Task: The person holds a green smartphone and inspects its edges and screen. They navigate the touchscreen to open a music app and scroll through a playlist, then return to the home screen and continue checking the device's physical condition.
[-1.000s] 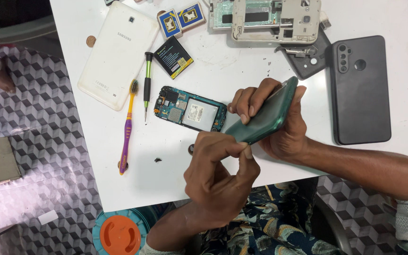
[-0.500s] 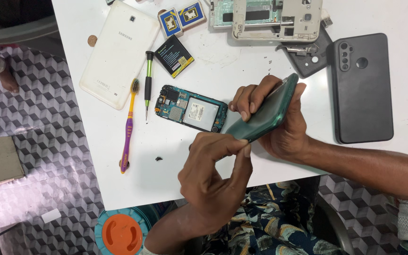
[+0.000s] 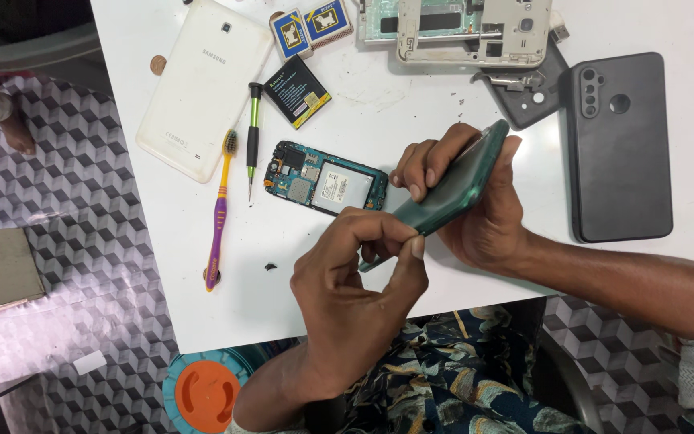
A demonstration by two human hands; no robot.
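My right hand (image 3: 475, 213) grips a dark green phone (image 3: 453, 189), tilted on edge above the white table (image 3: 363, 120). My left hand (image 3: 355, 301) pinches the phone's lower end with thumb and fingers. Just behind the hands lies an opened phone body with its blue circuit board (image 3: 327, 178) showing. A green-handled screwdriver (image 3: 252, 137) and a yellow and purple toothbrush (image 3: 220, 213) lie to its left.
A white tablet (image 3: 202, 84) lies face down at the back left, with a black battery (image 3: 303, 90) and two small blue boxes (image 3: 311, 26) near it. Grey phone frames (image 3: 475, 28) sit at the back. A black phone (image 3: 618, 149) lies at the right. An orange-lidded tub (image 3: 202, 394) stands on the floor.
My left hand has shifted slightly along the lower end of the green phone; the right hand keeps its grip. Nothing on the table has moved.
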